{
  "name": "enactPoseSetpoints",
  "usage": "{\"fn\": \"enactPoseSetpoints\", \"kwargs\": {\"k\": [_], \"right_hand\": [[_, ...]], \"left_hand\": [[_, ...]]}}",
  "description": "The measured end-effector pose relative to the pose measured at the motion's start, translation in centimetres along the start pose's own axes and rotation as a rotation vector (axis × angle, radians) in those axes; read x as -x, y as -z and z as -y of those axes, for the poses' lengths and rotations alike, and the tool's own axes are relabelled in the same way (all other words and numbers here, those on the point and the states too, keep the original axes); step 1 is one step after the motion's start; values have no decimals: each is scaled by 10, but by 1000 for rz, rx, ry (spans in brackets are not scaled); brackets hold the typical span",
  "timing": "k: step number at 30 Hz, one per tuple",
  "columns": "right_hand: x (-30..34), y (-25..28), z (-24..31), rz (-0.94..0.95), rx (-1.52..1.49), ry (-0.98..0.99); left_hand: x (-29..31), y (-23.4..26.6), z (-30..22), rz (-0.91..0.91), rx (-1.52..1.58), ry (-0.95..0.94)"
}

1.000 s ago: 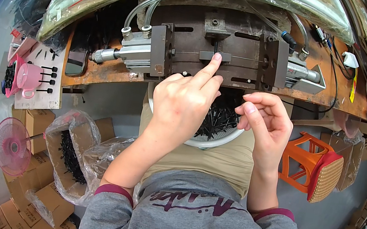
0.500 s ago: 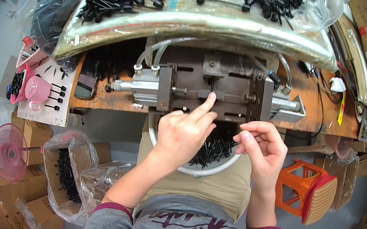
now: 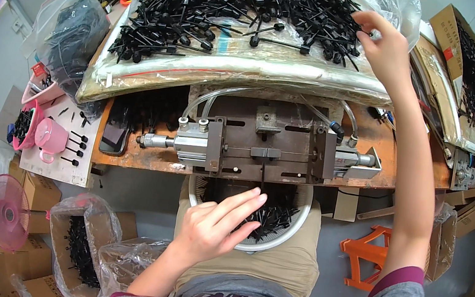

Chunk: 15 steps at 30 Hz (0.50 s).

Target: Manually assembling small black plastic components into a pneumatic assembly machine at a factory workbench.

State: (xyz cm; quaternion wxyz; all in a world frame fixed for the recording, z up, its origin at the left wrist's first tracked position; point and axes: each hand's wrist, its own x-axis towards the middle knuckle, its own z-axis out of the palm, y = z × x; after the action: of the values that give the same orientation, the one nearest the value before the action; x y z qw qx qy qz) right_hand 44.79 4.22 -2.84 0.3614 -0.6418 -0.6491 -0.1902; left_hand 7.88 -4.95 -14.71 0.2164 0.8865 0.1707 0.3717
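Note:
My left hand (image 3: pixel 209 228) lies in front of the clamping fixture (image 3: pixel 247 125), fingers stretched out. Its fingertips are at the lower end of a thin black rod (image 3: pixel 263 174) that sticks out toward me from the small metal jaws (image 3: pixel 265 153) at the fixture's middle; whether they touch it I cannot tell. Far up on the right, my right hand (image 3: pixel 386 51) reaches to the edge of a big pile of black plastic stems with knobbed heads (image 3: pixel 241 9). Its thumb and fingers are bent and apart among the stems, and I see nothing clearly gripped.
A white round basket (image 3: pixel 297 229) of black pieces sits on my lap under the bench edge. Clear air hoses (image 3: pixel 198 102) run to the cylinders. A pink cup (image 3: pixel 51 138) and a phone (image 3: pixel 114 136) lie left; an orange stool (image 3: pixel 363 255) stands right.
My right hand has gone from beside the fixture up to the pile. My left hand has drawn back from the jaws toward me, and a black rod now shows below them. The view has shifted.

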Motion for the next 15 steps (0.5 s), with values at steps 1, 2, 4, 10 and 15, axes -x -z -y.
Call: {"fn": "enactPoseSetpoints", "kwargs": {"k": [1,2,4,10,15], "right_hand": [[-13,-7,-5,139,158,62],[-20,-12,-11,196,274,196],[-28,-25,-13,306,498,468],[-59,-54,4,784,188,96],[-60,-56,31,769,160,122]], "left_hand": [[7,0,1,-5,-1,6],[10,-1,1,-9,7,5],[14,-1,-1,-18,25,-3],[22,-5,-3,-20,47,-1],[23,-10,-1,-34,67,-11]]}}
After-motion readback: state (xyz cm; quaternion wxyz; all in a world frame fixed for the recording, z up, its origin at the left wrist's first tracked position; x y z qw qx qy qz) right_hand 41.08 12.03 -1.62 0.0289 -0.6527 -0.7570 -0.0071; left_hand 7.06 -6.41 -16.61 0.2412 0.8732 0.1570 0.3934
